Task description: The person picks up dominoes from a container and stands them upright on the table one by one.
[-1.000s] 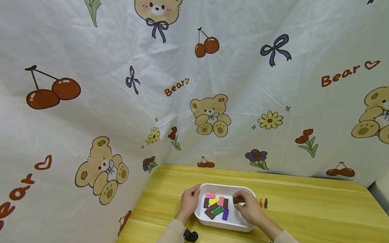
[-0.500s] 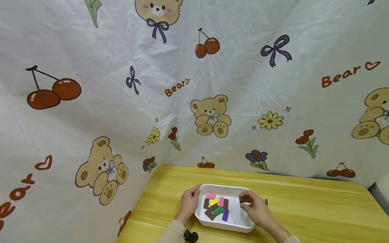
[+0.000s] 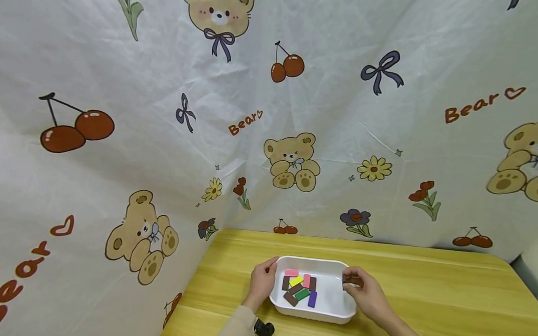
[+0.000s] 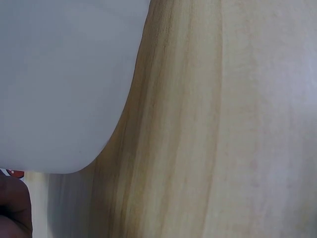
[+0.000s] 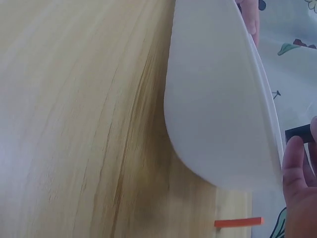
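My left hand (image 3: 260,282) grips the left end of a white plastic tray (image 3: 309,315). In the left wrist view, part of that hand (image 4: 14,206) shows beside the tray's wall. At the tray's right rim, my right hand (image 3: 368,292) pinches a small dark rectangular block (image 5: 298,133) between thumb and fingers. Inside the tray, flat rectangular blocks lie toward the left: pink (image 3: 291,272), yellow (image 3: 296,281), green (image 3: 302,294), purple (image 3: 312,299) and several brown ones (image 3: 291,299).
An orange block (image 5: 238,222) stands out beyond the tray's end in the right wrist view; my right hand hides it in the head view. The wooden table (image 3: 426,290) meets a bear-print cloth (image 3: 334,110) at the back and left.
My right hand has moved to the right, from over the tray's inside to its right rim, still pinching the dark block. The left hand and the blocks inside have stayed put.
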